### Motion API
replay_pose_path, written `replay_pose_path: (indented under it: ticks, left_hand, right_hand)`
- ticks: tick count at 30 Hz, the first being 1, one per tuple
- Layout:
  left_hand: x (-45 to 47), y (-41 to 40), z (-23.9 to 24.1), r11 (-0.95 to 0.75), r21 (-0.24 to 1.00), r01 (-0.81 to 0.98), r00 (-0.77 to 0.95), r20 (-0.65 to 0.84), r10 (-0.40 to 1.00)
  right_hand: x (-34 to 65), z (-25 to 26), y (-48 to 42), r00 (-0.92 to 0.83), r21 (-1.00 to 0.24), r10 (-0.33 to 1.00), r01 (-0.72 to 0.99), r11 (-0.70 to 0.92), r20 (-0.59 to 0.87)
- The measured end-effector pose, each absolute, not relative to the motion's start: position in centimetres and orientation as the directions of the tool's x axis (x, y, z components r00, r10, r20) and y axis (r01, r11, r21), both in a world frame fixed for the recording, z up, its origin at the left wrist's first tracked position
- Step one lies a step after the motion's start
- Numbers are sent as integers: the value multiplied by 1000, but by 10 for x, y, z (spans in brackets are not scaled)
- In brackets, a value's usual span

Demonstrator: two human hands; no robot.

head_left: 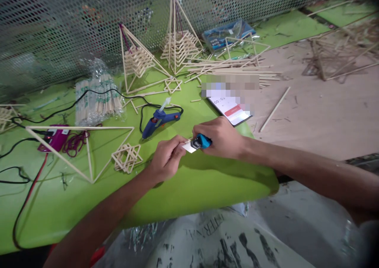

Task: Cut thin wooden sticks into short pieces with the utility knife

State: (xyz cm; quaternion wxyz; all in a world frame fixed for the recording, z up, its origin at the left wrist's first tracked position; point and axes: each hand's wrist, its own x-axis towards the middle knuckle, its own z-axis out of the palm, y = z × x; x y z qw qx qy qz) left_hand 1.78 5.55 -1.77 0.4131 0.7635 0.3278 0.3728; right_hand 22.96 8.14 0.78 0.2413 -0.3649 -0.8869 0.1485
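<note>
My right hand [220, 137] is closed around a blue and black utility knife [203, 141], its wide blade [189, 146] pointing left. Just left of it, my left hand [166, 159] is closed in a pinch, fingertips at the blade. A bit of a thin wooden stick [188, 140] shows between the two hands; most of it is hidden by the fingers. Behind the hands lies a blue glue gun [160, 121] with a glue stick in its back. A small star-shaped stack of sticks [127, 158] sits left of my left hand.
A large stick triangle [59, 153], a purple box [55, 137] with cables and bagged sticks [99, 96] lie left. Two stick pyramids [137, 60] [180, 42] stand behind. A phone [232, 108], loose sticks [231, 67] and a blue package [227, 34] are to the right on the green table [207, 193].
</note>
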Motion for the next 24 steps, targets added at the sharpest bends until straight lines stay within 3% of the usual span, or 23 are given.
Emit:
replay_pose_path:
  ticks: [18, 24]
  left_hand:
    - [17, 55, -17, -436, 880, 190, 521, 286, 804]
    - [24, 43, -14, -252, 963, 94, 476, 179, 861]
  right_hand:
    - [229, 7, 81, -610, -430, 726, 590, 683, 317]
    - [231, 6, 82, -604, -364, 742, 648, 670, 292]
